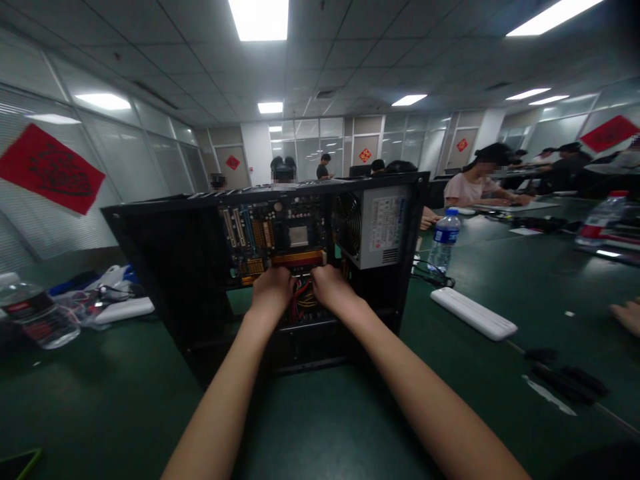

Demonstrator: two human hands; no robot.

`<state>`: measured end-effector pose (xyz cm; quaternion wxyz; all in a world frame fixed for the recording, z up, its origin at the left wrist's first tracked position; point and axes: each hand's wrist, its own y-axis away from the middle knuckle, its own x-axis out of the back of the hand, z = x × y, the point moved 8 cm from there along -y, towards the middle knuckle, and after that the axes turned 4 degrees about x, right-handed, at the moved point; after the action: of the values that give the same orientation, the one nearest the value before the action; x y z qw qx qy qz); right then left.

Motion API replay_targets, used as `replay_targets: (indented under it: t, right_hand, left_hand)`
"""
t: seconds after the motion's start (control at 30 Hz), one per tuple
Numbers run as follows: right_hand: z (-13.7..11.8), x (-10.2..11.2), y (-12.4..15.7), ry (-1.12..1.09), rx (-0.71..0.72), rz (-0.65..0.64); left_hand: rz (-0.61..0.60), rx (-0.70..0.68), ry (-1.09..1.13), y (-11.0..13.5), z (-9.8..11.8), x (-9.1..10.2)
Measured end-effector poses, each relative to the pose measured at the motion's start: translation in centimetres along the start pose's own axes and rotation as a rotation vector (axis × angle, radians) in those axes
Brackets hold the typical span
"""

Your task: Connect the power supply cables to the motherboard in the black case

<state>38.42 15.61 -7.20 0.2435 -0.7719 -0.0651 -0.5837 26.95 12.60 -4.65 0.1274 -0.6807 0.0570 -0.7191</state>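
An open black computer case [295,343] stands on the table in front of me. Inside it are a motherboard [299,217] with a bare square processor spot and, at the upper right, a silver power supply [385,227]. Both hands reach into the case just below the yellow and red memory slots [299,258]. My left hand [273,288] is closed at the left end of the slots; my right hand [331,285] is closed at the right end. Whatever their fingertips grip is hidden. Red, black and yellow power cables [306,300] hang between and below the hands.
A blue-capped water bottle [445,241] and a white power strip [473,313] are right of the case. Dark cables [570,380] lie nearer on that side. On the left are a large bottle [37,313] and plastic bags [113,283]. Another person [483,180] sits across the table.
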Motion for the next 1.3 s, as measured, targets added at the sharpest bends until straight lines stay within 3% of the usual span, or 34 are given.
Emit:
replay_targets:
  t: [0.33,0.63,1.3]
  right_hand:
    - [0.6,0.4,0.0,-0.042,-0.023,0.022]
    - [0.2,0.8,0.7,-0.067,0.028,0.082]
    - [-0.7,1.2,2.2,-0.106,0.084,0.09]
  left_hand:
    - [0.049,0.077,-0.026,-0.3,-0.4,0.1]
    - [0.112,-0.019,-0.051,0.7,-0.2,-0.4]
    - [0.108,0.013,0.018,0.6,-0.8,-0.6]
